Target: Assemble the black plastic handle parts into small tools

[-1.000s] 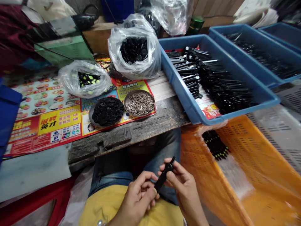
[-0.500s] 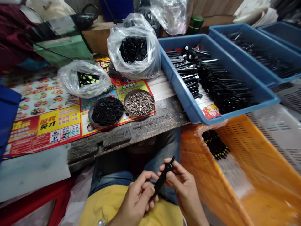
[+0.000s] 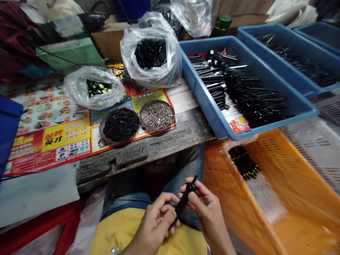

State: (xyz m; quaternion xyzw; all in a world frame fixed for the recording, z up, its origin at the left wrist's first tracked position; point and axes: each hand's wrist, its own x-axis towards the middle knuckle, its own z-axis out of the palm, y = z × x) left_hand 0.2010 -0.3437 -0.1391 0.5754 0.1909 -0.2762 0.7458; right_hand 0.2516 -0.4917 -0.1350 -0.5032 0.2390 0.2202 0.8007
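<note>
Over my lap, both hands hold one slim black plastic handle part (image 3: 185,198). My left hand (image 3: 155,225) pinches its lower end. My right hand (image 3: 207,209) grips its upper end, thumb by the round head. On the worn wooden bench (image 3: 170,141) above stand a dish of black round caps (image 3: 120,124) and a dish of small metal screws (image 3: 157,115).
A blue tray (image 3: 212,113) of black handle parts sits at the right, with more blue trays (image 3: 281,60) behind. An orange crate (image 3: 292,191) holds finished pieces (image 3: 243,163). Two clear bags (image 3: 151,53) (image 3: 94,88) of parts rest on a printed flyer (image 3: 53,138).
Hands and the black part stay almost still; my left fingers shift slightly along its lower end. The view tilts a little.
</note>
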